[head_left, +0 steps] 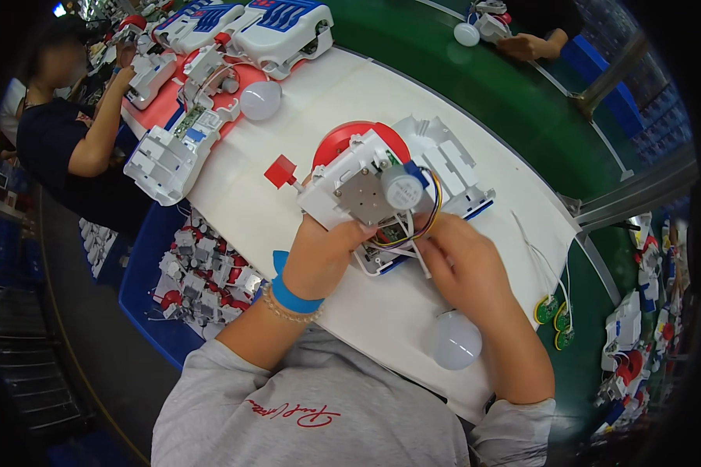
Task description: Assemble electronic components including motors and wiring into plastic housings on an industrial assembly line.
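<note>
My left hand (325, 253) is wrapped round the lower left side of a white plastic motor assembly (323, 201). A metal plate (358, 198), a round silver motor (403, 189) and a red square tab (281, 171) are on it. Behind it shows a red disc (349, 140). Multicoloured wires (439, 201) loop down from the motor's right side. At that loop, my right hand (467, 261) pinches a thin white wire (424, 263); its fingertips are partly hidden. An opened white housing shell (444, 159) lies under and beyond the assembly.
A white dome (456, 341) sits by my right forearm, another (260, 100) farther left. White wires lead to green circuit boards (562, 315) at the table's right edge. A blue bin (152, 311) of parts stands at left. Finished-looking white-blue housings (284, 35) and a co-worker (78, 132) are beyond.
</note>
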A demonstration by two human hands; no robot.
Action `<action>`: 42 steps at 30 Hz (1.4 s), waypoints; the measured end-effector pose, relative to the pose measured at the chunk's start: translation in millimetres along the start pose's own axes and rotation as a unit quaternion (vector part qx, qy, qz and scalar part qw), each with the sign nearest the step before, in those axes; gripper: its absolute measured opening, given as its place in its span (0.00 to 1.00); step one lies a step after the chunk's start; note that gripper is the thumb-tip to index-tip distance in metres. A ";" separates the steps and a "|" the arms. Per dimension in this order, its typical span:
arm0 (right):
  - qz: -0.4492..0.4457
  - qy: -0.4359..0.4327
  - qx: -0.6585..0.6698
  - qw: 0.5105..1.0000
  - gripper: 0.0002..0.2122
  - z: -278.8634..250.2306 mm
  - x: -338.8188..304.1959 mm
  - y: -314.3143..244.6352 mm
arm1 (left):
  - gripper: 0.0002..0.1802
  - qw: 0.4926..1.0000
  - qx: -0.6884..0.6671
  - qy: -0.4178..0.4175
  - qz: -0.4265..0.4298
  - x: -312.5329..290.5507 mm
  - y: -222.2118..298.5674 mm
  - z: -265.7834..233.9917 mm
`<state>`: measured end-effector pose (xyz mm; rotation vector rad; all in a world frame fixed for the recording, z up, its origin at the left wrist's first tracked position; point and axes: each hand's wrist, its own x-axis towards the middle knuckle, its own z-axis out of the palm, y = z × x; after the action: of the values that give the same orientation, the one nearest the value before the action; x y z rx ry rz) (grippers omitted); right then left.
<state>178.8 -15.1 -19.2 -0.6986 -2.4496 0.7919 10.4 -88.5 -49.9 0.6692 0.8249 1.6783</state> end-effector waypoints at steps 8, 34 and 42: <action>0.033 -0.101 -0.002 0.994 0.16 21.7 -11.1 -22.6 | 0.31 0.986 0.077 0.126 0.081 -0.4 -3.2 -2.5; -0.158 -0.023 -0.300 0.941 0.02 31.8 56.9 -15.0 | 0.58 0.983 0.058 0.057 0.165 -8.8 -6.0 -17.3; -0.089 -0.061 -0.250 0.962 0.06 34.8 58.8 -18.9 | 0.59 0.983 0.076 0.042 0.165 -21.0 -4.4 -20.8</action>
<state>108.4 -7.5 -16.3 -0.5994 -2.8081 0.1421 1.9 -112.0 -66.2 0.8834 0.9486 1.9640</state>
